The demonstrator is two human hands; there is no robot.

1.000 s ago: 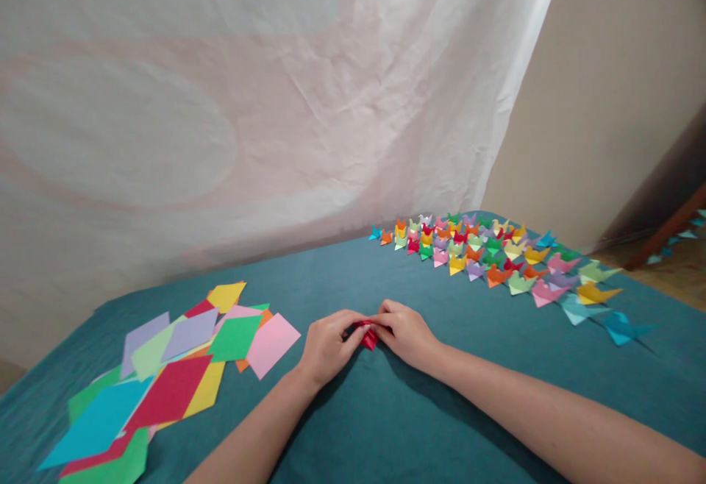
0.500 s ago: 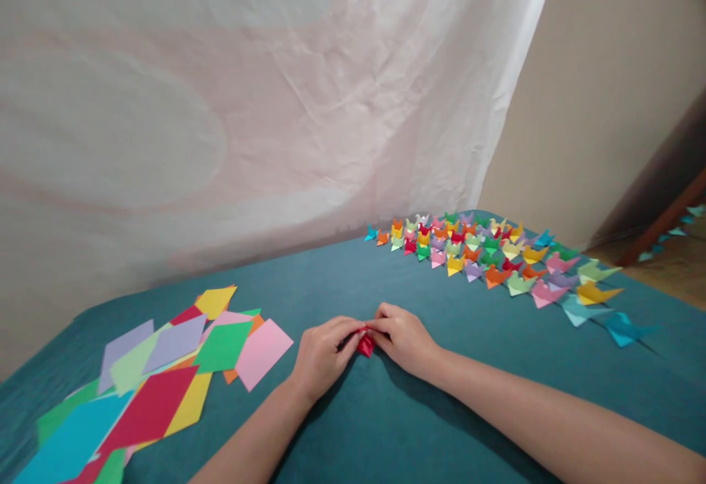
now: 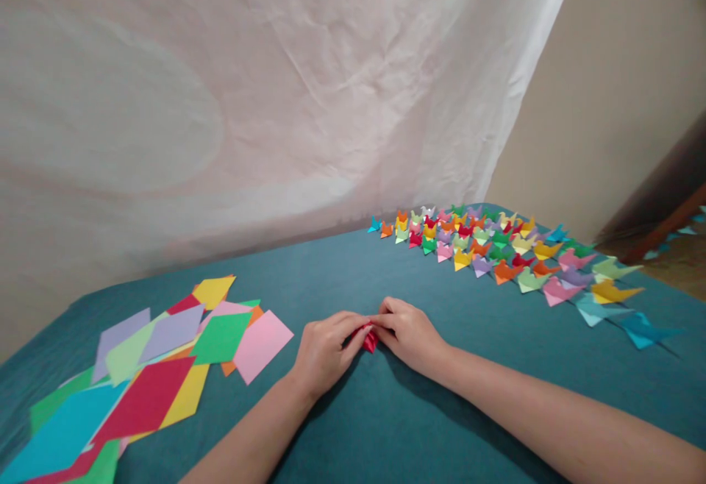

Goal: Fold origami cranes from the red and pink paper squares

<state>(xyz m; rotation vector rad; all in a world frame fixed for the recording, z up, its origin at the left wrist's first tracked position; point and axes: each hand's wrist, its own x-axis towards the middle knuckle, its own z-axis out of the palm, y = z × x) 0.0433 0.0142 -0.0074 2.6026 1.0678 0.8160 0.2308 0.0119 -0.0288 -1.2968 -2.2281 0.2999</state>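
A small folded piece of red paper (image 3: pixel 370 342) is pinched between both hands just above the middle of the table. My left hand (image 3: pixel 329 348) grips it from the left, thumb and fingers closed on its upper edge. From the right, my right hand (image 3: pixel 409 333) pinches the same edge, its fingertips meeting those of the left. Only the lower pointed part of the paper shows below the fingers; its top is hidden by them.
Loose coloured paper squares (image 3: pixel 220 337) lie in an overlapping spread at left. Several rows of small folded paper birds (image 3: pixel 504 271) stand at the back right of the teal tablecloth (image 3: pixel 309 271). A pale curtain (image 3: pixel 265 101) hangs behind the table.
The view has shifted slightly, so the paper birds sit a little further right. Both hands keep their hold on the red paper, with only slight finger movement.
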